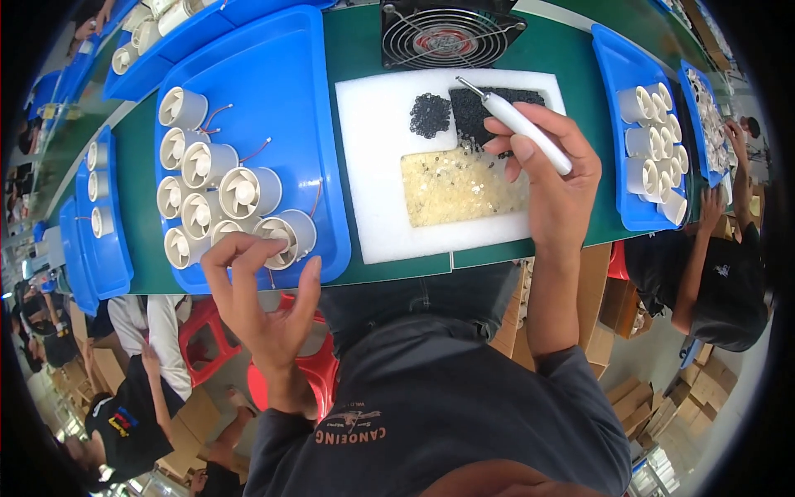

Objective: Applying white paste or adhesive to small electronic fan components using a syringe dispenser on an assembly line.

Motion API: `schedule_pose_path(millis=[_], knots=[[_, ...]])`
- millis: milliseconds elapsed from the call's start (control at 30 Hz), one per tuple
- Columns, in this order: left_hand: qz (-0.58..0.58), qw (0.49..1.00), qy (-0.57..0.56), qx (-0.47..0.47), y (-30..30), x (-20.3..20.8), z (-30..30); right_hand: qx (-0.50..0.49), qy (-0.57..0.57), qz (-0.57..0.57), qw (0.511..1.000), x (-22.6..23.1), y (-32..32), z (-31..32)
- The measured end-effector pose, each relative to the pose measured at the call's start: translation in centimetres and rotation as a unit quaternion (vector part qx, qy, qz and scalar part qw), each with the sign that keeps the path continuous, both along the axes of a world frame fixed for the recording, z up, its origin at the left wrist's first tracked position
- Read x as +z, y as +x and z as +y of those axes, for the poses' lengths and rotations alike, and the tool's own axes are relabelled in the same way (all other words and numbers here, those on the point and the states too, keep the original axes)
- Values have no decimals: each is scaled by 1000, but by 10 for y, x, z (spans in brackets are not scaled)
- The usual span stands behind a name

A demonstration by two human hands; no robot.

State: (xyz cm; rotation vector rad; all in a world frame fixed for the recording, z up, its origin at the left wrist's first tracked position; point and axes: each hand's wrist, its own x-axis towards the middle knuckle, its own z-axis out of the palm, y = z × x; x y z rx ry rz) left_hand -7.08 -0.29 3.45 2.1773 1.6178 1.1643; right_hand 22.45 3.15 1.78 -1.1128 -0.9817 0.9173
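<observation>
My right hand grips a white pen-shaped tool with a thin metal tip. The tip points up and left above a white foam tray. In the tray lie a pile of small black rings, a black mass of small parts partly behind the tool, and scattered tiny clear pieces on a yellowish bed. My left hand has its fingers spread at the near edge of a blue tray, by a white cylindrical fan; whether it touches the fan I cannot tell.
More white fans with thin wires fill the blue tray's left part. A black fan with a wire guard stands behind the foam. Another blue tray at right holds several white cylinders. Co-workers sit on both sides.
</observation>
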Motion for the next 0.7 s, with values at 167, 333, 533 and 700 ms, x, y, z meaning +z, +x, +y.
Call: schedule_pose_path(millis=[167, 333, 533, 700], knots=[[77, 996, -42, 28, -8, -12, -4, 17, 26, 20, 999, 0, 2, -3], [115, 992, -26, 37, -6, -3, -3, 56, 47, 73, 995, -5, 4, -6], [-151, 988, -21, 14, -14, 0, 13, 70, 36, 116, 990, 0, -2, -17], [-445, 894, -27, -51, -8, -1, 42, 78, 58, 95, 991, 0, -23, -31]])
